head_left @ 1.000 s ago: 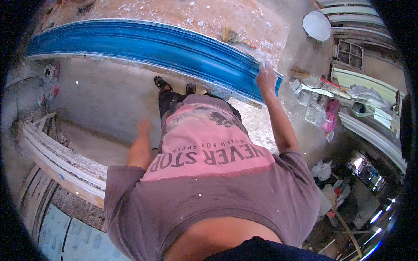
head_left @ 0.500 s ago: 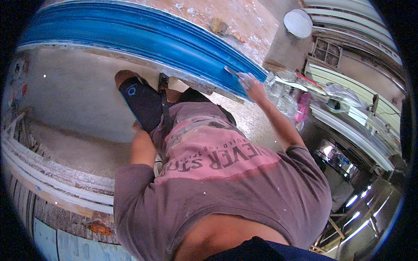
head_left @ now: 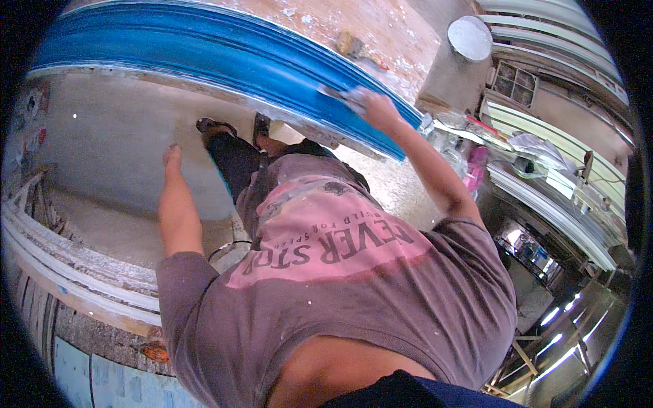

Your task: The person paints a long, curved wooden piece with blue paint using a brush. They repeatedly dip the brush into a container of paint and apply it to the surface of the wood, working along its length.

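A long, glossy blue moulded board (head_left: 204, 51) with lengthwise grooves spans the upper part of the view. Over its right part, my right hand (head_left: 371, 105) is closed on a slim brush-like tool (head_left: 331, 92). Motion smears the tool, and its pale tip is at the blue surface. My left hand (head_left: 173, 156) hangs low at my left side, away from the board. Its fingers look loosely curled, with nothing seen in them.
Beyond the blue board lies a paint-spattered surface (head_left: 391, 27) with a brownish lump (head_left: 349, 44) on it. A round white-topped container (head_left: 469, 38) stands at the far right. Clear plastic and a pink item (head_left: 476, 166) crowd the right. White mouldings (head_left: 88, 282) lie at the left.
My right hand and the tool have moved left and slightly farther along the blue board. My left hand has swung outward to the left, from beside my leg.
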A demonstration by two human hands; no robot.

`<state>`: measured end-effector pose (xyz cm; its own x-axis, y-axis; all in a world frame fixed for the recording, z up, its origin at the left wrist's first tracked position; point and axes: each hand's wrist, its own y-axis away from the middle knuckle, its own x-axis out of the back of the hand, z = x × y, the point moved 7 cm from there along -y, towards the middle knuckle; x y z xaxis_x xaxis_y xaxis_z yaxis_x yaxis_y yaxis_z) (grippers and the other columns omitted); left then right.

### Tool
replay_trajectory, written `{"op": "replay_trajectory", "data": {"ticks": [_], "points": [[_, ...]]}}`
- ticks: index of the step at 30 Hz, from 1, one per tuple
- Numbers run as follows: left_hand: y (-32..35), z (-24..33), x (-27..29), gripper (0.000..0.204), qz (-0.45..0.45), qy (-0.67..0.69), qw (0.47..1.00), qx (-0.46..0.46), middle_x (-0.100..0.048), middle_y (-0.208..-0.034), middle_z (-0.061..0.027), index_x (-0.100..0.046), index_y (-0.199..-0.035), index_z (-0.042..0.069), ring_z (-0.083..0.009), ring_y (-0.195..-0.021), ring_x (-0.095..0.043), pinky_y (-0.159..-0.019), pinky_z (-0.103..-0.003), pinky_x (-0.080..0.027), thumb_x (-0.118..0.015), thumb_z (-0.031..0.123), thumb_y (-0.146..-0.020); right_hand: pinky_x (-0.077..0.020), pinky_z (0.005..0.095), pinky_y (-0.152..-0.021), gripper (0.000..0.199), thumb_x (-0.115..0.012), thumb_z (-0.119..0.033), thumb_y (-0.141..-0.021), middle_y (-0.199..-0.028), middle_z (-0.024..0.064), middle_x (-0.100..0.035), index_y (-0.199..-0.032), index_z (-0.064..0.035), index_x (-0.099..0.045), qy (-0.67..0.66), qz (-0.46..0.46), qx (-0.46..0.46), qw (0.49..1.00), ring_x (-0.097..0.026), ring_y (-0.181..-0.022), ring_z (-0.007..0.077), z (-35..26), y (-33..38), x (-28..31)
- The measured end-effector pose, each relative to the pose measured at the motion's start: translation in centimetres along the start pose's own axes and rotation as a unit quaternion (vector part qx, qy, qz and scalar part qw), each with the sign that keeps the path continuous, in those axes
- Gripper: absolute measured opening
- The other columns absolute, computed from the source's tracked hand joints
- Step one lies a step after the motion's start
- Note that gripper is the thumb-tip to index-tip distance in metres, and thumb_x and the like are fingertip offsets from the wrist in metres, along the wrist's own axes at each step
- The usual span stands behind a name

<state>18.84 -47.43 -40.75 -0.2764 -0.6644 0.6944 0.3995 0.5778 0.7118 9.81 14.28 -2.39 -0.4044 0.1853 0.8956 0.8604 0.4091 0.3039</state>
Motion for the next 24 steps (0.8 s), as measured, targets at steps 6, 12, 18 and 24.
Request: {"op": "replay_trajectory", "data": {"ticks": [6, 12, 18, 24], "points": [[5.9, 10.2, 14.7, 0.039, 0.296, 0.336, 0.839, -0.308, -0.06, -0.116, -0.0182, -0.056, -0.12, -0.002, -0.0336, -0.105, -0.059, -0.093, -0.042, -0.044, -0.058, 0.013, -0.084, -0.0534, 0.0396, -0.072, 0.03, -0.053, -0.029, -0.093, -0.1, 0.009, -0.061, -0.12, -0.0181, -0.061, -0.006, -0.09, -0.129, 0.988, -0.063, -0.088, 0.0296, 6.7, 9.4, -2.3], [18.4, 26.4, 21.7, 0.04, 0.325, 0.203, 0.757, -0.529, -0.055, -0.126, -0.0171, -0.054, -0.122, 0.002, -0.0335, -0.122, -0.047, -0.106, -0.044, -0.033, -0.059, 0.015, -0.085, -0.0535, 0.0452, -0.07, 0.027, -0.053, -0.027, -0.092, -0.099, 0.0123, -0.061, -0.114, -0.0159, -0.062, -0.017, 0.036, 0.038, 0.998, -0.063, -0.086, 0.0339, -9.5, -12.2, 0.3], [20.5, 32.2, 20.1, 0.046, 0.372, 0.046, 0.741, -0.557, -0.04, -0.143, -0.0161, -0.046, -0.134, 0.005, -0.0381, -0.132, -0.035, -0.111, -0.05, -0.025, -0.053, 0.024, -0.092, -0.0534, 0.0451, -0.072, 0.026, -0.052, -0.032, -0.092, -0.099, 0.0132, -0.063, -0.107, -0.0134, -0.063, -0.033, 0.063, 0.027, 0.997, -0.064, -0.089, 0.0339, -19.3, -28.4, -1.0], [22.1, 33.3, 19.7, 0.042, 0.345, -0.1, 0.739, -0.57, -0.041, -0.145, -0.0042, -0.046, -0.136, 0.018, -0.0345, -0.132, -0.037, -0.108, -0.058, -0.026, -0.047, 0.031, -0.096, -0.0525, 0.0446, -0.074, 0.03, -0.055, -0.033, -0.091, -0.101, 0.0128, -0.063, -0.115, -0.0178, -0.064, -0.1, 0.068, -0.037, 0.992, -0.064, -0.087, 0.034, -12.1, -17.5, -1.5]]}}
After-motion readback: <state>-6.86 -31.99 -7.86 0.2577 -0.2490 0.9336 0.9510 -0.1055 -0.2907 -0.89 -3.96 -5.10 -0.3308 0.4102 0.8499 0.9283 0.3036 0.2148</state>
